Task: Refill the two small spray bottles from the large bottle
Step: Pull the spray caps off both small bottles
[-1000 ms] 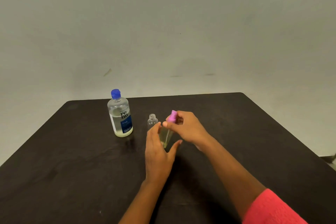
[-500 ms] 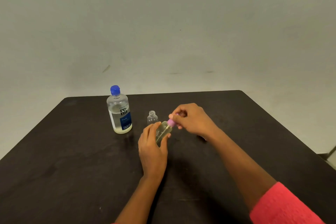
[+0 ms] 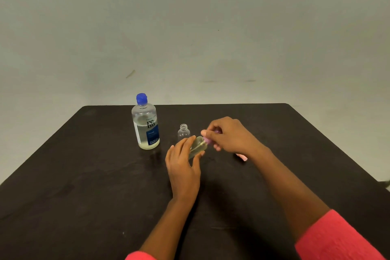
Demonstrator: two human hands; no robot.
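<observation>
The left hand [image 3: 183, 164] gripped the body of a small spray bottle [image 3: 197, 147], with fingers and thumb curled round the clear wall. The bottle was held above the dark desk [image 3: 84, 175] and tilted, its neck pointing up and to the right. It contained a pale yellowish liquid.

The right hand [image 3: 230, 135] pinched the purple sprayer top [image 3: 207, 140] at the bottle's neck between thumb and curled fingers. Most of the top was hidden by those fingers. Whether it was seated on the neck or loose could not be told.

A second small bottle [image 3: 183, 132] stood upright on the desk just behind the left hand's fingertips, with its threaded mouth uncovered. It looked clear throughout.

The large bottle [image 3: 145, 124] stood upright on the desk to the left of both small bottles, apart from either hand. Its blue cap [image 3: 141, 98] was in place. Liquid showed in its lower part.

A small pink item [image 3: 242, 156] lay on the desk beside the right wrist, partly hidden by it. Both forearms carried coral sleeves [image 3: 337, 238].
</observation>
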